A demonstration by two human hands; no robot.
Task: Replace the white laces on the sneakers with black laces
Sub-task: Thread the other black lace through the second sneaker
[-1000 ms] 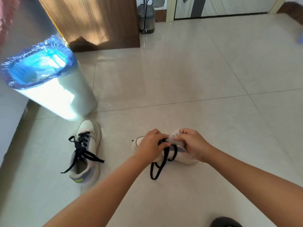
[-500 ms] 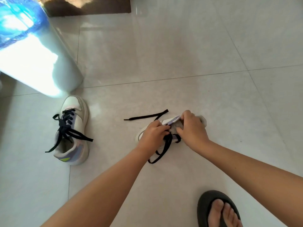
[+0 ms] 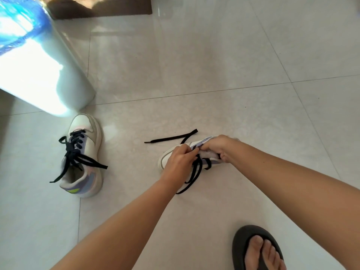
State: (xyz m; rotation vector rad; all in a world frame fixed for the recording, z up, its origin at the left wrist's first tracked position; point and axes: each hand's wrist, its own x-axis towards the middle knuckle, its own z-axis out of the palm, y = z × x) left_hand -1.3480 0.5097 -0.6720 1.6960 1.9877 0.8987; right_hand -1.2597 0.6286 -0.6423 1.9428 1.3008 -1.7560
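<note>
Two white sneakers with purple panels lie on the tiled floor. The left sneaker [image 3: 82, 154] stands apart, threaded with a black lace whose ends hang loose. The right sneaker [image 3: 168, 155] lies under both hands, toe to the left. My left hand [image 3: 180, 160] pinches the black lace [image 3: 194, 172] at the eyelets. My right hand [image 3: 220, 146] grips the sneaker's upper by the tongue. One lace end [image 3: 171, 138] stretches out on the floor to the left behind the shoe; the other trails toward me. No white lace is visible.
A white bin with a blue bag [image 3: 39, 61] stands at the upper left, close to the left sneaker. My foot in a dark sandal [image 3: 257, 250] is at the bottom right. A brown wooden panel [image 3: 101, 6] meets the floor at the top.
The view has tilted downward and closer to the floor. One lace end now lies stretched out to the left behind the shoe. Both hands stay on the right sneaker.
</note>
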